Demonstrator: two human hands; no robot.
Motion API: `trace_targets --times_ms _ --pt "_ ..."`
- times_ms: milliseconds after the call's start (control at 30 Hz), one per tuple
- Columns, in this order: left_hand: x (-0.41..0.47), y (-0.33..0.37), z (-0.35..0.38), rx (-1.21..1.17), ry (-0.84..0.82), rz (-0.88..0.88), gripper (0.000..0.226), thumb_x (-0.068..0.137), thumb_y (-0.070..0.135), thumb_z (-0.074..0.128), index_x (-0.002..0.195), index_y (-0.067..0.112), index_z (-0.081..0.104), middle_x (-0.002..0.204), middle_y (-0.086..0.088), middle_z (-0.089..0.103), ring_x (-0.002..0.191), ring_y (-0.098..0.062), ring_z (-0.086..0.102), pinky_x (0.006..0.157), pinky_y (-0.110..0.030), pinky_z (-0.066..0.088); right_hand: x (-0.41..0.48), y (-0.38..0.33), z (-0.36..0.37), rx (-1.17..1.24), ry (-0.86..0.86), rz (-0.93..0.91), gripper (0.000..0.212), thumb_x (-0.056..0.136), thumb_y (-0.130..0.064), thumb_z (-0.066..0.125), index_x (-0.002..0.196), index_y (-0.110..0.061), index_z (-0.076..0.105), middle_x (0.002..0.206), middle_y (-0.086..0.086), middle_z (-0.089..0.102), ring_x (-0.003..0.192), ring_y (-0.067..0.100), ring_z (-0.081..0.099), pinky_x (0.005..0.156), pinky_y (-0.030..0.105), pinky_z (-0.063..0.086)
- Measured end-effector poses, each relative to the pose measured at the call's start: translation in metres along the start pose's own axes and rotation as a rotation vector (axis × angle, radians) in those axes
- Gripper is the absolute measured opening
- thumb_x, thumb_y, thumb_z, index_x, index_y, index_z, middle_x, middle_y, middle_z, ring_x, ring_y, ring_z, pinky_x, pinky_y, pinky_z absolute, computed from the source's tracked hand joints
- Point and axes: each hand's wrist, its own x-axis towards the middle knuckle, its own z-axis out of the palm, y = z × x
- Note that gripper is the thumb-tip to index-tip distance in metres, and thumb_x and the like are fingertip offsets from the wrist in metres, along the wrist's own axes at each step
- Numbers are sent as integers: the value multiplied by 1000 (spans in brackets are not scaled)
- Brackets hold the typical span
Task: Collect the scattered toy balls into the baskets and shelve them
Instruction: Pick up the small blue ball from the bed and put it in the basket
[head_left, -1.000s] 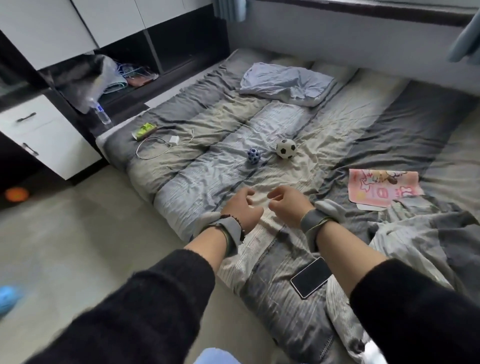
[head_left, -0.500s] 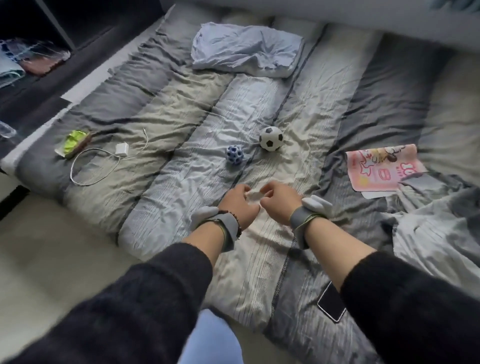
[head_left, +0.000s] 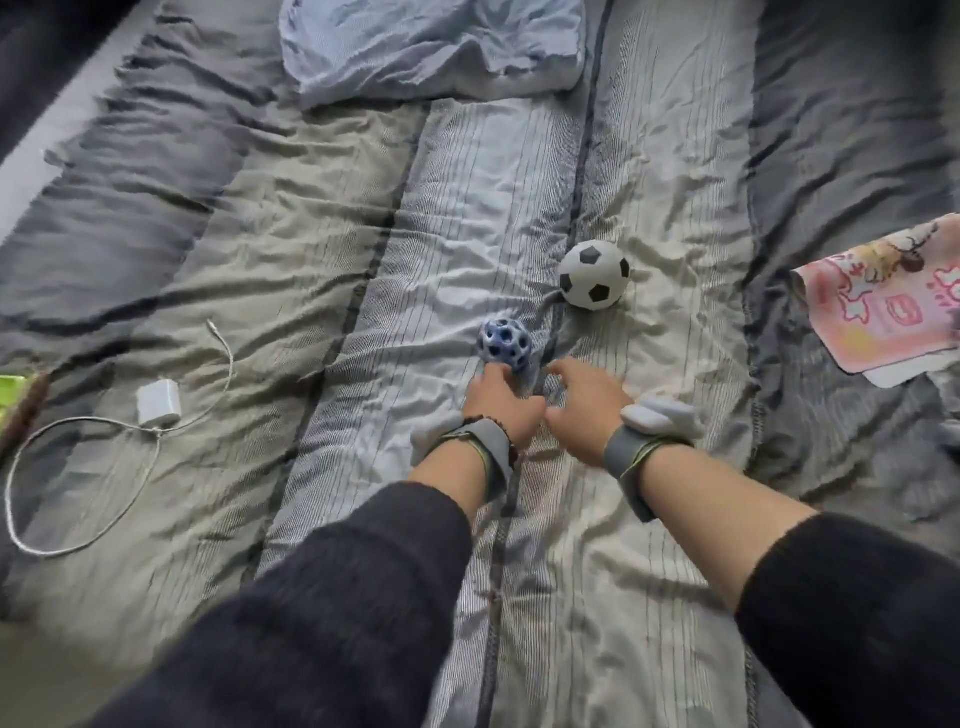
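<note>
A small blue ball with holes (head_left: 505, 343) lies on the striped bedding, and a black-and-white soccer ball (head_left: 595, 281) rests just beyond it to the right. My left hand (head_left: 503, 402) reaches forward, its fingertips touching the near side of the blue ball without gripping it. My right hand (head_left: 587, 410) is beside it, fingers spread and empty, short of the soccer ball. Both wrists wear grey straps. No basket is in view.
A white charger with its cable (head_left: 158, 402) lies on the quilt (head_left: 270, 260) at the left, a green packet (head_left: 13, 387) at the left edge. A pink printed cloth (head_left: 883, 306) sits at the right. A pale blue pillow (head_left: 431, 47) lies at the head.
The view has closed in on the bed. Both hands have moved forward towards the balls, and their fingers have opened; the left fingertips now touch the blue ball.
</note>
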Motion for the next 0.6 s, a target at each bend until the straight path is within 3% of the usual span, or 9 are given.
trace_targets --times_ms 167,333,433,600 --pt "78 -25 8 -66 9 -26 58 74 20 64 128 15 44 130 -13 47 113 -29 52 99 -37 45 70 -7 51 22 17 -16 53 82 -12 53 133 -21 46 135 10 48 111 31 56 93 42 48" --pt "129 -36 18 -83 33 31 77 70 24 73 138 16 37 138 -11 41 122 -29 48 106 -41 40 117 -3 64 203 56 23 70 81 -4 55 146 -21 33 148 8 35 129 28 44 108 35 35" --pt "150 -36 30 -93 5 99 78 73 21 75 140 13 36 139 -12 42 124 -27 47 107 -36 39 139 6 72 359 47 93 74 86 -6 60 151 -18 25 155 8 28 139 25 34 116 32 26" --pt "148 -21 37 -104 40 107 82 72 23 77 140 11 33 141 -13 32 124 -28 45 101 -28 37 139 15 66 612 0 156 65 89 2 47 149 -15 29 144 12 46 131 29 46 110 35 37"
